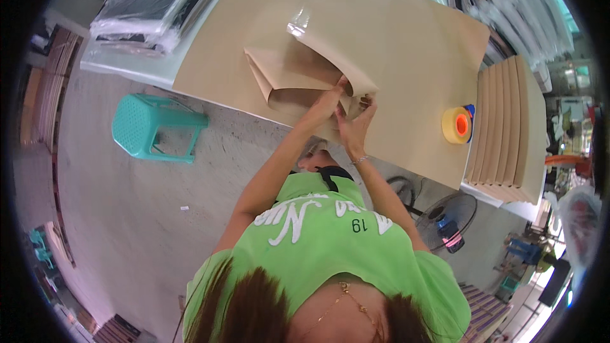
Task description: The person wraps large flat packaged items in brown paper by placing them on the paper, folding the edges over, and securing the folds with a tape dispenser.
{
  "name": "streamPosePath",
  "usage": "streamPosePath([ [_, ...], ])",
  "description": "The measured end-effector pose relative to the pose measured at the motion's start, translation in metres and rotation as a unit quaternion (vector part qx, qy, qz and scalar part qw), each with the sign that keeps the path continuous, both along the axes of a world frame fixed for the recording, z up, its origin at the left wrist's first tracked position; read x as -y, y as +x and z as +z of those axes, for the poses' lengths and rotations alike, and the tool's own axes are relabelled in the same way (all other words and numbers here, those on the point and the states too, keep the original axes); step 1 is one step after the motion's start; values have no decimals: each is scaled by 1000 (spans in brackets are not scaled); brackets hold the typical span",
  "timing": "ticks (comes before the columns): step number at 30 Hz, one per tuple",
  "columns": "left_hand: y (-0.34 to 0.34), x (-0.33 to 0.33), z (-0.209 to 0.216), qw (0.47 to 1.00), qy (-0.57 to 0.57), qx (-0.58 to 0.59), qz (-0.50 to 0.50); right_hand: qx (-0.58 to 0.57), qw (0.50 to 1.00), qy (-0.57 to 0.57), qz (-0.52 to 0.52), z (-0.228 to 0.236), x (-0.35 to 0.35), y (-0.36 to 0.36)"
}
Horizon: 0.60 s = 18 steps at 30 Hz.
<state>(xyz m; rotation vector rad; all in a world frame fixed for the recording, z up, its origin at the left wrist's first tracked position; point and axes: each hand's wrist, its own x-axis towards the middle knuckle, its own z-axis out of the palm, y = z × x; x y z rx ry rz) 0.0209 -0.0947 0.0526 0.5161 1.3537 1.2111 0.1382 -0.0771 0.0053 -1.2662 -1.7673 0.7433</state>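
Observation:
A folded piece of brown kraft paper (302,67) stands partly open on the table, its flaps bent up and a hollow showing between them. A strip of clear tape (299,21) shines at its far corner. My left hand (329,100) reaches to the near right end of the fold, its fingers closed on the paper edge and partly hidden under the curled flap. Close beside it, my right hand (357,126) grips the same end, with thumb and fingers bent around the paper near the table's front edge. The two hands almost touch.
Flat brown paper (419,76) covers the table. A tape roll (456,125) lies at the right, beside a stack of folded brown cardboard (508,127). Plastic-wrapped packs (152,0) sit at far left. A green stool (155,127) and a fan (448,219) stand on the floor.

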Motion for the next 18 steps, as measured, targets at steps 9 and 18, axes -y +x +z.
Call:
streamPosePath([
  [9,8,-3,-12,984,109,115,85,-211,975,-66,-3,-12,-4,24],
  [18,-21,15,-27,878,267,398,-22,-10,973,9,228,12,9,39],
])
